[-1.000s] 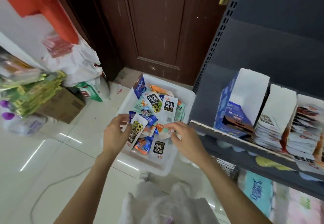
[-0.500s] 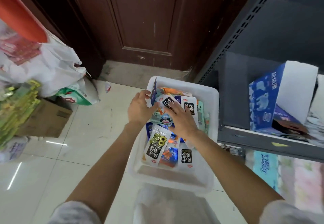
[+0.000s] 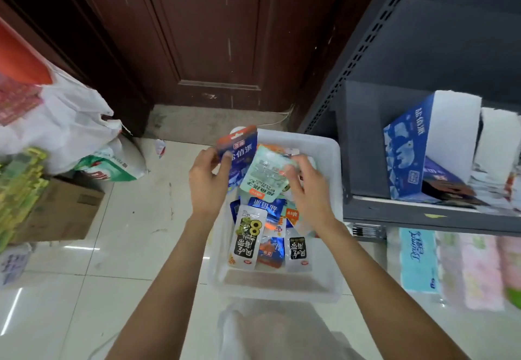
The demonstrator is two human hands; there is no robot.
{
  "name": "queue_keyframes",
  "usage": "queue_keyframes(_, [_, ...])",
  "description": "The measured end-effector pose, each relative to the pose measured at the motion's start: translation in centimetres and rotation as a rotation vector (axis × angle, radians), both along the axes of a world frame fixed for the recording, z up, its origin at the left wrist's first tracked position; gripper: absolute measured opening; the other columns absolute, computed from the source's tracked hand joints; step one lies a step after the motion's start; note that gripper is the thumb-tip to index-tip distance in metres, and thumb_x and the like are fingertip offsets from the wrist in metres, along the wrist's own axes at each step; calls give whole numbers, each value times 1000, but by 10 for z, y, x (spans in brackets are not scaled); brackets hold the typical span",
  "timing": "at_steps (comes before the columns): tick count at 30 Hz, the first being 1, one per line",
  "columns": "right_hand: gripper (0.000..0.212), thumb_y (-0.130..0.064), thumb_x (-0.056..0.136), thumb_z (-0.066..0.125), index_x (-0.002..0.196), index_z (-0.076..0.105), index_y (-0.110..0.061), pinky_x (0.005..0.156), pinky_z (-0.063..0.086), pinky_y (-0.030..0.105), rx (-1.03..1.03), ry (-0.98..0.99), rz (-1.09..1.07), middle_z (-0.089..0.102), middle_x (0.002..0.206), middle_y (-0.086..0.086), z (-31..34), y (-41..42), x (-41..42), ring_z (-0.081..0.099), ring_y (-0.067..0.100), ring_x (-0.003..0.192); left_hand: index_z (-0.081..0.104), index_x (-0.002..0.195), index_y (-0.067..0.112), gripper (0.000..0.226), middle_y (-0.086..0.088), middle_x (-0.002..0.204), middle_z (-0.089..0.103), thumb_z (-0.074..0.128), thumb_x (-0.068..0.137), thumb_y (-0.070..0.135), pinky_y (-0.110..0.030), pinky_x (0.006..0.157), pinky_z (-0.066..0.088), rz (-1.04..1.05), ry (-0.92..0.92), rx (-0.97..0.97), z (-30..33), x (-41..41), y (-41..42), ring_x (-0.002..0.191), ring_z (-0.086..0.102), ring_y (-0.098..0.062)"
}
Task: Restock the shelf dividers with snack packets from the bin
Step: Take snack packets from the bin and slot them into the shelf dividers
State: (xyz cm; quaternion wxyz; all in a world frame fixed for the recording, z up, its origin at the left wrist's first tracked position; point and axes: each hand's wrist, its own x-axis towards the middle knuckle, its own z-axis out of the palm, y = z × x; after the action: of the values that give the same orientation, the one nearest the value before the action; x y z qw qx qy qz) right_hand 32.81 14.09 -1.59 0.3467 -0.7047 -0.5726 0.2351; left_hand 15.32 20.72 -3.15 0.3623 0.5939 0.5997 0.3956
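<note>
1. Head view, the hands: the left hand (image 3: 207, 182) pinches a blue packet (image 3: 239, 152) by its left edge, thumb on the front, holding it upright over the far end of the bin (image 3: 328, 145); the right hand (image 3: 308, 187) has its fingers curled over the top of a pale green packet (image 3: 265, 179), which tilts against the blue one and overlaps its right side; both packets are lifted above the heap.
2. Head view, the bin: white and plastic, it sits on the tiled floor (image 3: 141, 232) between the two forearms; loose snack packets lie in it, among them a white one with a large "8" (image 3: 248, 235), a smaller white one with a black label (image 3: 297, 249) near the right wall, and blue and orange ones between them; the near part of the bin's bottom is bare.
3. Head view, the shelf (image 3: 423, 216): dark grey, just right of the bin; a blue box (image 3: 408, 156) stands on it, leaning, with white dividers (image 3: 456, 131) behind it and blurred packets farther right; the right forearm crosses in front of the shelf's lower left corner; soft packs in blue and pink (image 3: 417, 261) fill the level below.
4. Head view, surroundings: a brown door (image 3: 211, 35) stands behind the bin; to the left lie a white bag (image 3: 62, 123), a green-and-white sack (image 3: 112, 165), a carton (image 3: 62, 213) and a blurred yellow-green stack (image 3: 19, 185); a crumpled white bag (image 3: 267, 328) lies on the floor close in front of the bin.
</note>
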Motion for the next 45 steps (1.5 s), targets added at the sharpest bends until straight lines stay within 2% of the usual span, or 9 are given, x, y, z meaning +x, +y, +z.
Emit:
queue_keyframes(4, [7, -24, 101, 40, 100, 48, -25, 69, 55, 43, -21, 408, -194, 66, 87, 0, 41, -17, 12, 64, 22, 81, 56, 95, 21, 14, 8, 89, 66, 45, 100, 16, -22, 67, 51, 7, -493, -203, 36, 4, -15, 80, 63, -1])
queue_keyframes(7, [23, -18, 100, 44, 98, 52, -39, 80, 52, 51, -26, 544, -172, 64, 87, -9, 50, -29, 24, 61, 16, 83, 56, 104, 27, 17, 14, 89, 71, 40, 102, 21, -28, 71, 53, -16, -602, -322, 45, 14, -28, 83, 67, -5])
queue_keyframes(15, [25, -7, 97, 47, 121, 51, -12, 69, 47, 33, 3, 211, -209, 61, 87, 1, 55, -73, 48, 58, 23, 75, 53, 126, 32, 39, 5, 113, 68, 58, 90, 47, -35, 94, 47, -267, -595, -706, 48, 56, -69, 103, 62, -15])
queue_keyframes(19, [25, -10, 99, 45, 121, 55, -8, 65, 45, 28, 79, 121, -272, 63, 88, -1, 52, -98, 63, 56, 7, 72, 56, 124, 14, 47, -4, 112, 70, 72, 80, 14, -23, 77, 54, -526, -464, -655, 60, 78, -97, 100, 68, -17])
queue_keyframes(28, [36, -16, 98, 46, 133, 39, -22, 52, 40, 33, 102, 173, -338, 54, 60, -6, 67, -160, 118, 54, 14, 53, 67, 102, 19, 14, -2, 97, 73, 60, 92, 26, -50, 90, 51, -386, -285, -511, 72, 140, -157, 94, 68, -25])
queue_keyframes(32, [39, -35, 91, 56, 127, 43, -23, 69, 49, 21, 183, 157, -343, 58, 108, -12, 82, -207, 170, 61, 4, 88, 67, 102, 16, 14, -2, 95, 73, 60, 92, 23, -41, 82, 55, -266, -303, -395, 80, 190, -193, 92, 69, -23])
queue_keyframes(38, [52, -54, 80, 63, 121, 56, -22, 85, 41, 15, 97, -106, -218, 39, 134, -5, 90, -267, 227, 44, 4, 115, 66, 102, 18, 15, 13, 84, 73, 56, 94, 10, -18, 66, 51, -205, -448, -339, 91, 280, -252, 80, 68, -5])
queue_keyframes(42, [110, -54, 71, 73, 152, 6, -22, 105, 27, 32, -215, -209, -8, -10, 157, -6, 96, -292, 252, 10, 15, 141, 67, 103, 19, 18, 6, 93, 74, 56, 93, 8, -30, 80, 55, -181, -560, -417, 102, 331, -284, 90, 69, -13])
queue_keyframes(45, [114, -51, 78, 68, 148, -18, -25, 109, 21, 37, -322, -321, 120, -30, 153, -9, 101, -306, 280, -4, 11, 143, 66, 105, 19, 18, -1, 103, 72, 58, 92, 10, -43, 92, 51, -163, -572, -460, 105, 349, -289, 100, 67, -22])
